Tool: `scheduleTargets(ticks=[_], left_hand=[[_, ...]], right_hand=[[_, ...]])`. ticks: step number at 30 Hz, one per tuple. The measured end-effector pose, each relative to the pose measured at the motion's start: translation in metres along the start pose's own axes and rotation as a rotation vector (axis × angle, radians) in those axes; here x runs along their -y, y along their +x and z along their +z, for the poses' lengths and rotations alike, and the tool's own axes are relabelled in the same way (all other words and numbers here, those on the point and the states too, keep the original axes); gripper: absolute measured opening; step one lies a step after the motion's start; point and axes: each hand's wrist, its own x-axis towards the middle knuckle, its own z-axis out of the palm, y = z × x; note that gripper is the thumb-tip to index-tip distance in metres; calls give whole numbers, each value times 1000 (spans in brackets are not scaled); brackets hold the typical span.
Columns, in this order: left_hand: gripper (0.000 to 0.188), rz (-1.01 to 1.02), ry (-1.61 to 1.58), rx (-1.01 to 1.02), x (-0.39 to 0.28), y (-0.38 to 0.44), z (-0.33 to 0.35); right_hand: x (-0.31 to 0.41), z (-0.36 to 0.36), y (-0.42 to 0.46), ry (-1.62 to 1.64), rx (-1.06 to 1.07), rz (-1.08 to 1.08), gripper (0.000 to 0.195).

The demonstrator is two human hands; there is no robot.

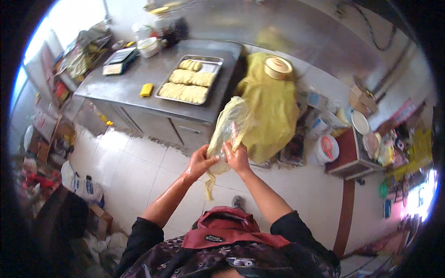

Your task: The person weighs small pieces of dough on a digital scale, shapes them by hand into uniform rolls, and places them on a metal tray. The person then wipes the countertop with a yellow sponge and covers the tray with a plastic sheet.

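Both my hands grip a thin yellowish plastic bag [227, 120] held out in front of my body, above the tiled floor. My left hand [201, 161] pinches its near left side, with the thumb pointing inward. Close beside it, my right hand [237, 157] has the bag's right side. A loose twisted end of the plastic dangles below my hands. Whether anything lies inside the bag I cannot tell. Ahead on the steel worktable [121, 88] rests a metal tray [212, 62] with rows of pale dough pieces [184, 92].
A yellow dough scraper [146, 90], a digital scale [120, 57] and a white tub [148, 47] are on the table. Right of it, a yellow cloth [269, 118] covers something bulky, with a round lidded container [278, 67] on top. A white bucket [326, 149] holds a red scoop.
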Motion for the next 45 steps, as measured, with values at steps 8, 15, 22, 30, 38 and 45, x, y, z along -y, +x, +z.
scheduleTargets(ticks=[8, 15, 22, 30, 38, 45], left_hand=[[35, 105, -48, -563, 20, 71, -172], [29, -134, -112, -649, -25, 213, -266], [20, 211, -244, -797, -113, 339, -370], [28, 179, 103, -873, -88, 461, -449], [61, -195, 0, -752, 53, 593, -504], [51, -115, 656, -348, 90, 495, -415]], right_hand=[[33, 50, 142, 851, 200, 426, 53], [-109, 99, 284, 1164, 38, 892, 20], [-116, 60, 455, 988, -138, 163, 33], [-219, 57, 500, 524, -402, 157, 29], [-356, 96, 489, -31, -415, 425, 43], [-265, 149, 390, 192, -219, 722, 22]])
